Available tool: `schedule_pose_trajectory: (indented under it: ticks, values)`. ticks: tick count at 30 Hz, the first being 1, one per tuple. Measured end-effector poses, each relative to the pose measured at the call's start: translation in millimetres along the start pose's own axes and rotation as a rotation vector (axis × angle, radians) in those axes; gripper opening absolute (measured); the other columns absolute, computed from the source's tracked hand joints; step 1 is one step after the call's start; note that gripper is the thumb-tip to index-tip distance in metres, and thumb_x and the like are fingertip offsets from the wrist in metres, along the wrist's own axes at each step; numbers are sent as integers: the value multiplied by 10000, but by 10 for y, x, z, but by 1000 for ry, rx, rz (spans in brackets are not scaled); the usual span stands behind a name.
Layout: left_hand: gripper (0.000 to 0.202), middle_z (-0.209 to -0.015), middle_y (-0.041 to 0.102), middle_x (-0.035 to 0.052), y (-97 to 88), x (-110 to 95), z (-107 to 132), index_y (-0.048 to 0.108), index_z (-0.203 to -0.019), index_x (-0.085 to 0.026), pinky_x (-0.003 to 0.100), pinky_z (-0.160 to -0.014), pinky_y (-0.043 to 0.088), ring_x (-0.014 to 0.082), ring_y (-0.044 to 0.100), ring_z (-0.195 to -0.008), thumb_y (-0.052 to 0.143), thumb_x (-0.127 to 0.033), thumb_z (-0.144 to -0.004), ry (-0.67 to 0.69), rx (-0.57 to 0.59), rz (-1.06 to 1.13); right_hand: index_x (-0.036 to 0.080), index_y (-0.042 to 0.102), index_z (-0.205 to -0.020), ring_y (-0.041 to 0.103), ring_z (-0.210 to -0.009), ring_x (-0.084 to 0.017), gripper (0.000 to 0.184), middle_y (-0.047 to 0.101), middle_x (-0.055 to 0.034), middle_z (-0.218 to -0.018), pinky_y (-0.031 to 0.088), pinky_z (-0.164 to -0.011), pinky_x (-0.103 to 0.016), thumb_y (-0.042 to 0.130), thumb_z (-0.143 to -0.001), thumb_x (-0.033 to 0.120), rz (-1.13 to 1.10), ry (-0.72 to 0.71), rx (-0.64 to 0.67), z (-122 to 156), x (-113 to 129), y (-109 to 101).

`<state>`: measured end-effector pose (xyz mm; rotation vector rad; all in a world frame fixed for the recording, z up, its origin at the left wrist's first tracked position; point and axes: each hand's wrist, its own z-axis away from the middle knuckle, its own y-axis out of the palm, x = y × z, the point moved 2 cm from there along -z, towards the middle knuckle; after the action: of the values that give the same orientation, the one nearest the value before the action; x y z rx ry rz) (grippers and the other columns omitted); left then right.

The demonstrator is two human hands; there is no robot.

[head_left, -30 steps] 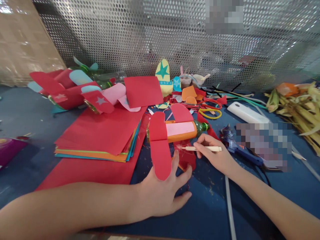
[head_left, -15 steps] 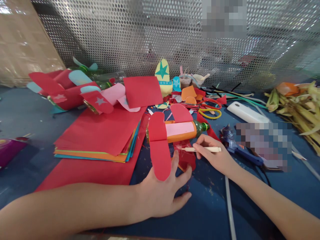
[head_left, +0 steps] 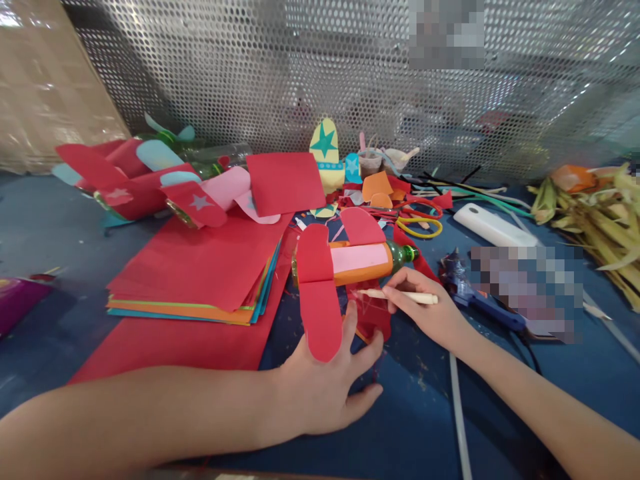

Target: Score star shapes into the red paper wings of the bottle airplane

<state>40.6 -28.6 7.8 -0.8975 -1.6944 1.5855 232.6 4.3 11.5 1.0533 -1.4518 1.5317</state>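
Observation:
My left hand [head_left: 325,387] lies flat with fingers spread, pressing down a small red paper piece [head_left: 373,313] on the blue table [head_left: 410,427]. My right hand [head_left: 425,310] pinches a cream pen [head_left: 400,295], its tip resting on that red piece where faint lines show. Just beyond lies a bottle plane [head_left: 350,261] wrapped in orange and pink paper with red wings; one red wing [head_left: 320,313] overlaps my left fingers.
A stack of red and coloured paper sheets [head_left: 200,273] lies to the left. Finished red paper planes [head_left: 145,180] stand at the back left. Yellow-handled scissors [head_left: 425,225], a blue glue gun [head_left: 480,300], a white case [head_left: 493,227] and dried leaves [head_left: 590,213] sit on the right, before a perforated metal wall.
The pen tip has shifted slightly left and up across the red piece. My left hand has stayed in place.

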Motion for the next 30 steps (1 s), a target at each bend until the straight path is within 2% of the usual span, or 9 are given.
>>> schedule_pose_trajectory:
  ticks: [3, 10, 24, 27, 30]
  values:
    - [564, -1418, 402, 192, -3, 1, 3, 381, -1419, -258, 558, -918, 407, 421, 366, -1277, 366, -537, -929, -9, 6, 1, 213, 521, -760, 579, -561, -130, 177, 604, 24, -578, 449, -575, -251, 572, -851, 356, -4, -1, 4, -5, -1, 2]
    - [548, -1404, 428, 182, -11, 3, -3, 401, -1408, -248, 573, -935, 391, 412, 303, -1318, 382, -517, -930, 17, 1, -14, 215, 514, -752, 577, -551, -125, 172, 595, 31, -563, 449, -577, -246, 567, -851, 346, -2, 2, 3, -3, 4, 1]
    - [549, -1415, 418, 167, -15, -1, -1, 412, -1403, -260, 562, -936, 395, 405, 360, -1284, 386, -530, -926, 6, -4, -13, 212, 510, -734, 551, -533, -120, 183, 592, 31, -557, 422, -556, -243, 574, -845, 343, -17, 9, 13, 3, 10, 7]
    - [550, -1410, 421, 174, -12, 9, 1, 408, -1407, -265, 559, -910, 417, 411, 404, -1249, 371, -533, -927, 16, 6, -8, 212, 504, -701, 516, -500, -115, 200, 570, 37, -519, 389, -525, -240, 557, -848, 337, -41, 18, -32, -6, 11, -8]
    - [550, -1413, 418, 172, -17, 12, -1, 402, -1410, -259, 564, -899, 428, 411, 408, -1246, 351, -530, -934, 25, 2, -8, 214, 500, -677, 488, -484, -120, 236, 550, 35, -483, 370, -512, -247, 450, -881, 322, -136, 15, -112, -12, 19, -40]
